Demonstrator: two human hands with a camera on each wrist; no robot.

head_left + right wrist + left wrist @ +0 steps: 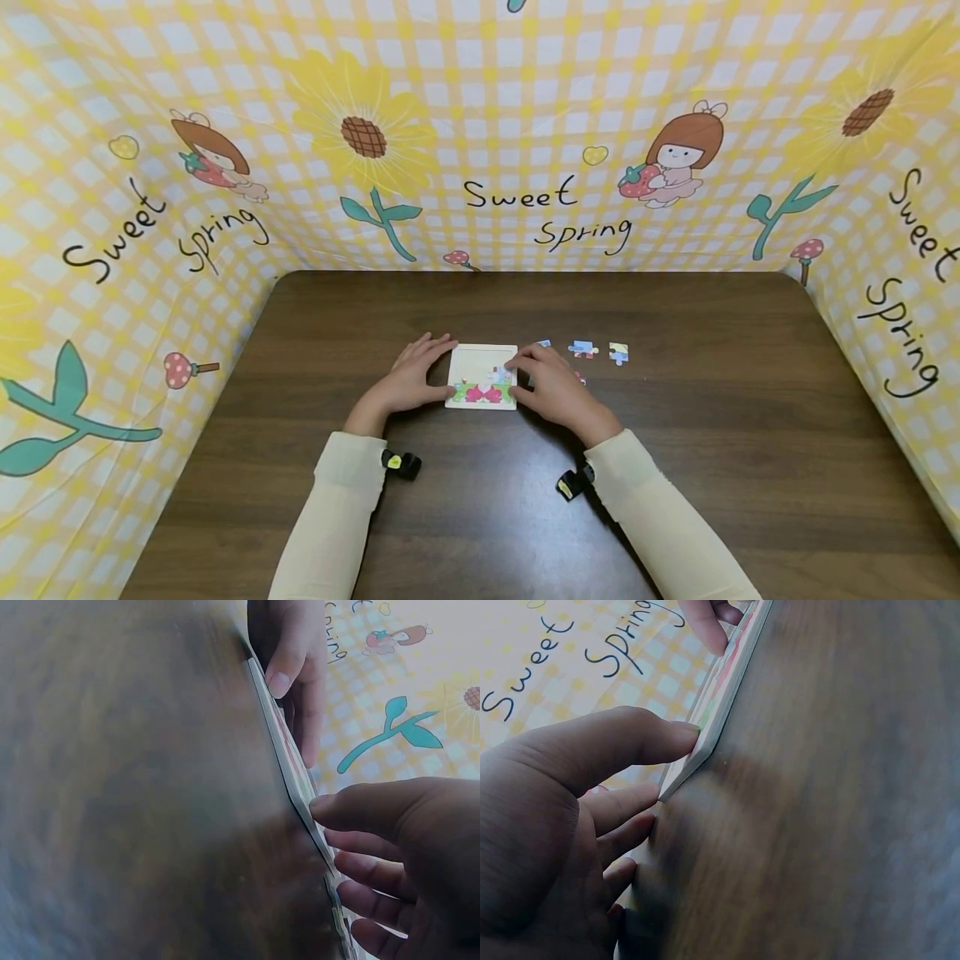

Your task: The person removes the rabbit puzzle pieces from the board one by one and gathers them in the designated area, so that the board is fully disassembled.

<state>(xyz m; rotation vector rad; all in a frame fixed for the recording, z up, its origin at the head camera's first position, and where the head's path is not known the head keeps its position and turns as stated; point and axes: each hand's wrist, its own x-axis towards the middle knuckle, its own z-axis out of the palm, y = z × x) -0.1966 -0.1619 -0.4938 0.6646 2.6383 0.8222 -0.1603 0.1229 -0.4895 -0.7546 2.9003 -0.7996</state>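
A small jigsaw tray [472, 364] with a pale rim lies flat on the table between both hands. Along its lower side runs a row of green and pink puzzle pieces [483, 393], with a light-blue piece [497, 375] above the row at right. My left hand [408, 379] rests at the tray's left side, its thumb [679, 739] on the rim and the other fingers extended by the edge. At the right side, my right hand [558, 387] reaches fingertips over the tray by the light-blue piece, and its thumb [326, 810] touches the rim.
Loose puzzle pieces [582, 349] [618, 353] lie on the brown wooden table [480, 500] to the right of the tray; others are partly hidden behind the right hand. A yellow checked cloth [525, 125] stands around the table's back and sides.
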